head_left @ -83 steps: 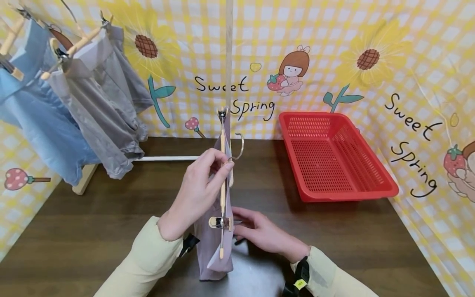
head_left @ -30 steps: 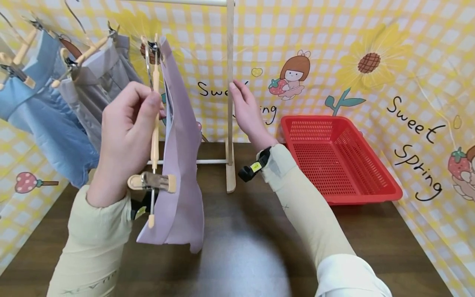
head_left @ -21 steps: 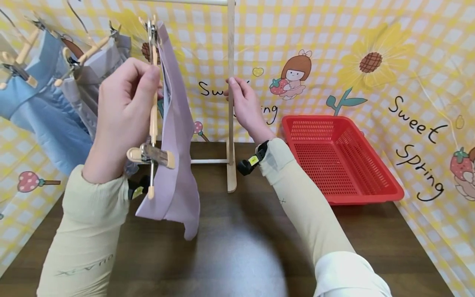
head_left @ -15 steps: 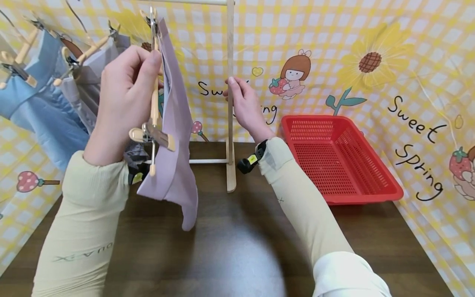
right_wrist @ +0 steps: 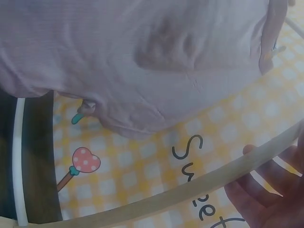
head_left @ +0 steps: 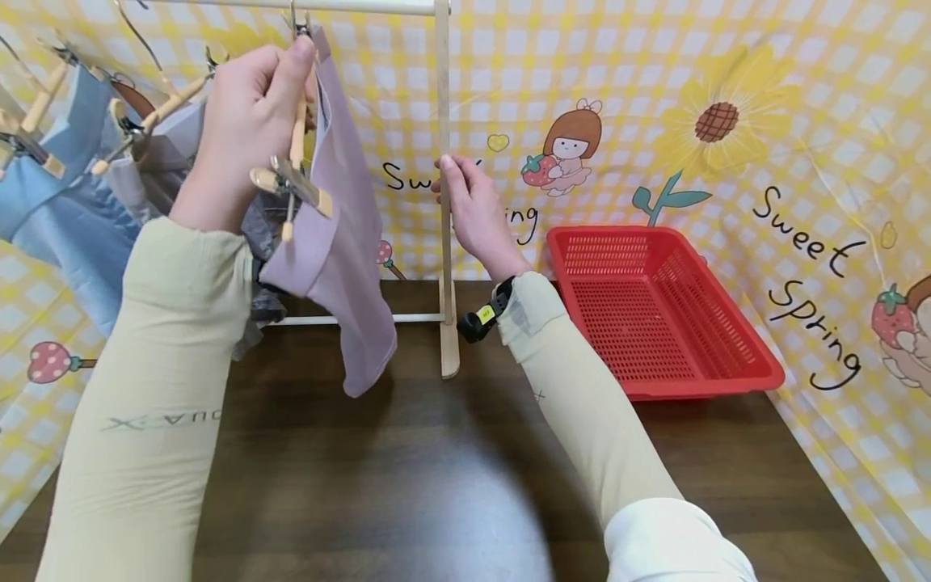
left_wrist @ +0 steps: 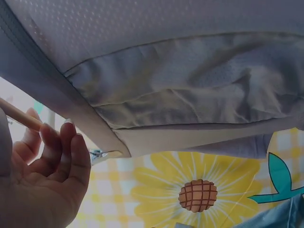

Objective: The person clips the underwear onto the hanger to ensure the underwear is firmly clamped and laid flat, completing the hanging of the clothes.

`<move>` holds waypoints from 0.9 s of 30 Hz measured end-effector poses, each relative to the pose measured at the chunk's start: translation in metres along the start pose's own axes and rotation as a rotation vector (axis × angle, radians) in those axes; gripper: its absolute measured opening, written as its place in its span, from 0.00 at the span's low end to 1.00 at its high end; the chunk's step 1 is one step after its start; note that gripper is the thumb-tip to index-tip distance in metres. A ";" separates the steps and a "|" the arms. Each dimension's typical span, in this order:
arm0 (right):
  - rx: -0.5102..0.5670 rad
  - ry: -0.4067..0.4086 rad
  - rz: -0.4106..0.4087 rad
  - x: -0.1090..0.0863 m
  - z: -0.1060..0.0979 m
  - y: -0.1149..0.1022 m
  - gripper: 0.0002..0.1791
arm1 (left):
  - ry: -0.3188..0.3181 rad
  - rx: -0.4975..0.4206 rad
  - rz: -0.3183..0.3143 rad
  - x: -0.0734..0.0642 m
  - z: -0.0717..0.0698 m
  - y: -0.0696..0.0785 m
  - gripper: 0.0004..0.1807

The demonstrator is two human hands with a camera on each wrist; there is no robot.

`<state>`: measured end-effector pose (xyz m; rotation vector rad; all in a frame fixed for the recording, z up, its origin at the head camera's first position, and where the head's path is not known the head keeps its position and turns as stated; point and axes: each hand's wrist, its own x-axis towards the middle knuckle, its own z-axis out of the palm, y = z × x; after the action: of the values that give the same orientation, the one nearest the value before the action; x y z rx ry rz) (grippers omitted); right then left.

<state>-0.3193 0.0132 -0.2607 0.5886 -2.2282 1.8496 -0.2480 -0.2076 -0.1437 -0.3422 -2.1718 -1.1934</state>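
My left hand [head_left: 243,121] is raised at the left and grips the wooden bar of a clip hanger [head_left: 297,141]. Lilac shorts [head_left: 347,190] hang from its metal clips; their lining and pocket [left_wrist: 185,90] fill much of the left wrist view. The hanger's hook reaches up close to the top rail [head_left: 378,6] of a small clothes rack. With thumb in front and fingers behind, my right hand [head_left: 476,214] holds the rack's wooden upright [head_left: 442,89]. In the right wrist view the shorts [right_wrist: 128,71] hang beyond that upright [right_wrist: 190,190].
Grey shorts [head_left: 131,182] and blue shorts [head_left: 65,218] hang on similar hangers at the left, partly behind my left arm. A red plastic basket [head_left: 735,388] stands on the brown table at the right. Yellow checked cloth [head_left: 655,97] covers the walls behind.
The left hand has lifted the hanger with the lilac shorts from low over the table up and left toward the rail. The right hand has left the shorts and taken hold of the upright.
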 end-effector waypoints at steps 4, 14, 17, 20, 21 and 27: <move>0.005 0.000 -0.003 0.000 0.000 0.000 0.25 | -0.038 -0.081 -0.060 0.017 -0.001 0.001 0.26; 0.004 0.009 -0.015 -0.001 -0.002 0.002 0.24 | -0.112 -0.231 -0.226 0.028 0.009 -0.013 0.28; -0.003 0.004 -0.023 -0.002 -0.001 0.002 0.24 | -0.121 -0.220 -0.257 0.023 0.011 -0.021 0.27; -0.017 -0.011 -0.029 -0.002 0.001 0.001 0.24 | -0.126 -0.230 -0.280 0.021 0.012 -0.028 0.25; -0.016 -0.014 -0.031 -0.002 0.001 0.001 0.24 | -0.130 -0.240 -0.285 0.021 0.012 -0.030 0.23; -0.008 -0.013 -0.026 -0.001 -0.002 0.001 0.24 | -0.197 -0.258 -0.203 0.021 0.022 -0.036 0.12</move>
<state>-0.3192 0.0152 -0.2621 0.6276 -2.2241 1.8291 -0.2907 -0.2105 -0.1633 -0.3681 -2.2634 -1.6215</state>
